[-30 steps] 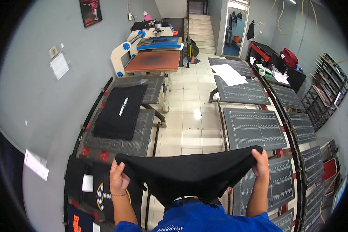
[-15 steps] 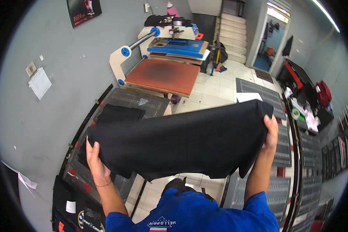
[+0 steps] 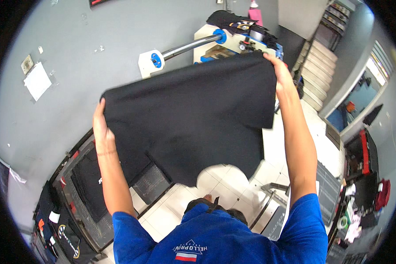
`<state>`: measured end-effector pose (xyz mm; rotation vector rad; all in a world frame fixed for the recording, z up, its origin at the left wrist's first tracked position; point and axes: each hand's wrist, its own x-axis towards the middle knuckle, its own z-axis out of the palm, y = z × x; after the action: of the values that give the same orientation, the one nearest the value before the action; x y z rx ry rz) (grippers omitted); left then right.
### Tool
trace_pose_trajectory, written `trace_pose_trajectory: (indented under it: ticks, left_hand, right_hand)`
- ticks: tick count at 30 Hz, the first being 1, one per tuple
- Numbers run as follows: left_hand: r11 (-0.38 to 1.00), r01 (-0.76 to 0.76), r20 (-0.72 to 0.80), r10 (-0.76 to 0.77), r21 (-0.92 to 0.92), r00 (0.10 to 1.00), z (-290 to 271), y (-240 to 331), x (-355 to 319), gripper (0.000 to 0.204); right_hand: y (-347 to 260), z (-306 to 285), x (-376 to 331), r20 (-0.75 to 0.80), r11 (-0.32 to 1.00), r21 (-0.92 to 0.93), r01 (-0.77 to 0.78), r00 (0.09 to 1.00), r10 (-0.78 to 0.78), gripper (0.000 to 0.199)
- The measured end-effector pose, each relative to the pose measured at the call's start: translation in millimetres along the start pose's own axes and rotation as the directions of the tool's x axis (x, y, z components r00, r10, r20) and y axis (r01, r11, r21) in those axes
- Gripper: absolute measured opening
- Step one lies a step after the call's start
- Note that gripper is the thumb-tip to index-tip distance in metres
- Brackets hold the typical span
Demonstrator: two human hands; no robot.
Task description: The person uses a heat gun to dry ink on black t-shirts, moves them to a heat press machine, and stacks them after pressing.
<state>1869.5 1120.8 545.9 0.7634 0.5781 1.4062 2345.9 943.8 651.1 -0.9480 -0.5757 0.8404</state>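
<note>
Head view: the black garment is spread wide in mid-air, left hand and right hand each in a clenched grip on opposite edges, pulling it taut above the press machine.

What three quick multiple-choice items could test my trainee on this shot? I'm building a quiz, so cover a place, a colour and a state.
1. Where is the black garment?
A. Flat on the floor
B. Held up in the air between both hands
C. Hung on the stairs

2. What colour are the person's sleeves?
A. Blue
B. Red
C. White

3. How does the left hand hold the garment?
A. Open, not touching
B. Gripping its edge
C. Pressing it flat on a table

Answers: B, the left hand and the right hand hold it spread above the tiled floor; A, both sleeves are blue; B, its fingers curl around the edge.
</note>
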Motion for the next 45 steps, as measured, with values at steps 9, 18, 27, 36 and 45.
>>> trace_pose_trajectory:
  ticks: [9,18,27,36,45]
  left_hand:
    - [0.965,-0.229,-0.156,0.247,0.128,0.956,122,-8,-73,0.038]
    - [0.96,0.097,-0.374,0.008,0.263,0.927,134,-219,-197,0.048]
    - [0.883,0.44,-0.494,-0.314,0.161,0.811,71,-374,-272,0.026]
    - [0.731,0.601,-0.442,-0.446,0.322,0.778,90,-402,-329,0.024]
    - [0.603,0.726,-0.464,-0.566,0.332,0.682,59,-442,-356,0.022]
  right_hand:
    - [-51,-62,122,0.38,0.994,0.08,-0.077,0.924,0.041,0.026]
    - [80,-250,150,0.326,0.931,-0.332,-0.153,0.907,0.266,0.06]
    - [207,-400,131,0.032,0.665,-0.725,-0.179,0.956,0.293,0.038]
    - [176,-453,124,-0.106,0.591,-0.728,-0.346,0.91,0.402,0.021]
    - [209,-492,115,-0.106,0.59,-0.746,-0.309,0.93,0.353,0.022]
